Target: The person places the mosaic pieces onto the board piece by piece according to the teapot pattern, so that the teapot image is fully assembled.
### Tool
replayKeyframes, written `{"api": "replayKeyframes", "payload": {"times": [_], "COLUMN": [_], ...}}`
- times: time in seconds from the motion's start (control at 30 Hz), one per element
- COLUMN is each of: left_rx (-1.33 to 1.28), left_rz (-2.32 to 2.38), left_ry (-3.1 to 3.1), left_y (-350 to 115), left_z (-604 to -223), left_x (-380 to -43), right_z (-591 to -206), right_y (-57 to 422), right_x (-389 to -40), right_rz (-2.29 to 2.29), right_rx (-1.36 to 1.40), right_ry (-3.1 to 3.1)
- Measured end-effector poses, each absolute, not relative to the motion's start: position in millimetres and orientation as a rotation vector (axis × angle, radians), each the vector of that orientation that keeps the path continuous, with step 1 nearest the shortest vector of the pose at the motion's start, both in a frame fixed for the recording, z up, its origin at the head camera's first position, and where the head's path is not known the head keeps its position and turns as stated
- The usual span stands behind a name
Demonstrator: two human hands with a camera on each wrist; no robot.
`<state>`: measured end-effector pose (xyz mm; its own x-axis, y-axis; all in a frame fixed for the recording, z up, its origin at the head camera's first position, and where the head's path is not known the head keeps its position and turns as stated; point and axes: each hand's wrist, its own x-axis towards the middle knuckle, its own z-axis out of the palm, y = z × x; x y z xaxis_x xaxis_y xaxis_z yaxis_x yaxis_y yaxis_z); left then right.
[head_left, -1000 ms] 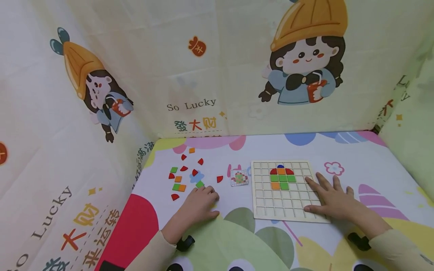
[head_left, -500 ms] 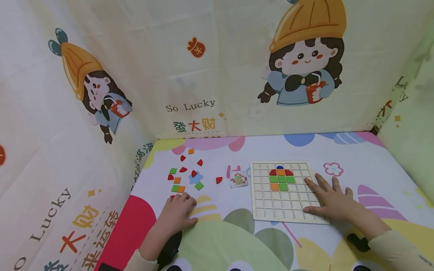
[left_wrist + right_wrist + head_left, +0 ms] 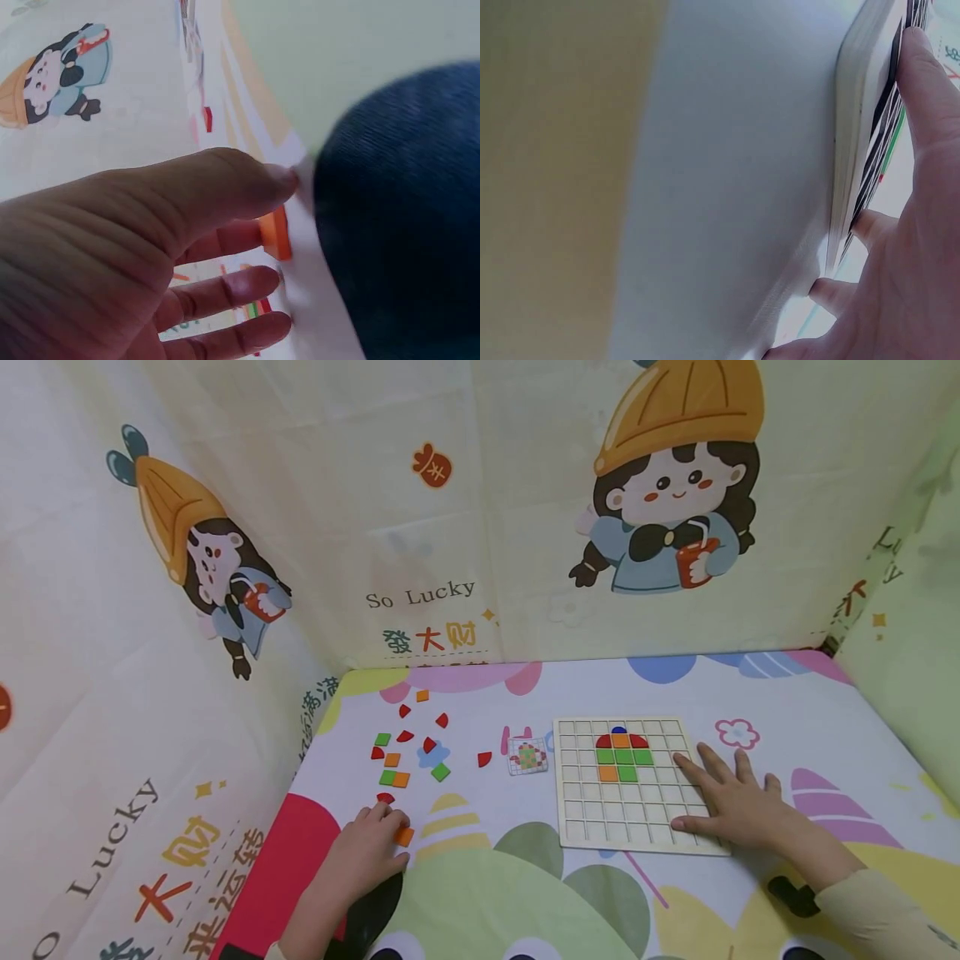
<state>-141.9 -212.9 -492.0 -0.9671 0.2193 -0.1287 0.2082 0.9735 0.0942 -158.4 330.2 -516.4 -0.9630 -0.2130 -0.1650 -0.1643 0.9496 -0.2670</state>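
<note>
In the head view my left hand (image 3: 367, 843) is low over the left of the table, its fingertips at an orange square tile (image 3: 403, 837). The left wrist view shows that orange tile (image 3: 275, 234) at the index fingertip, the thumb stretched out above it. A red quarter-round tile (image 3: 386, 798) lies just beyond the fingers. My right hand (image 3: 738, 806) is spread, fingertips resting on the right edge of a wooden grid board (image 3: 592, 818). Blue, red, orange and green tiles (image 3: 624, 757) form a pattern in the board's upper part.
Several loose tiles, among them a green square (image 3: 441, 772) and a red quarter-round (image 3: 485, 759), lie scattered on the left of the table. A small pattern card (image 3: 528, 756) lies beside the board. Printed cloth (image 3: 540, 527) hangs behind and at the sides.
My left hand has moved left and toward me, away from the green tile. The orange tile at its fingertips now shows. My right hand has stayed on the board.
</note>
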Motion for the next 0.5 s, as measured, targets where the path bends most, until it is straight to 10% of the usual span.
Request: {"api": "replayKeyframes", "payload": {"times": [0.5], "left_rx": [0.387], "left_rz": [0.077], "left_ry": [3.019], "left_y": [-211.4], "left_z": [-486.2], "left_x": [-138.3], "right_z": [-515.1], "right_y": [330.6], "right_x": [-157.8], "right_rz": [-0.368], "right_rx": [-0.294], "right_ry": [2.917]}}
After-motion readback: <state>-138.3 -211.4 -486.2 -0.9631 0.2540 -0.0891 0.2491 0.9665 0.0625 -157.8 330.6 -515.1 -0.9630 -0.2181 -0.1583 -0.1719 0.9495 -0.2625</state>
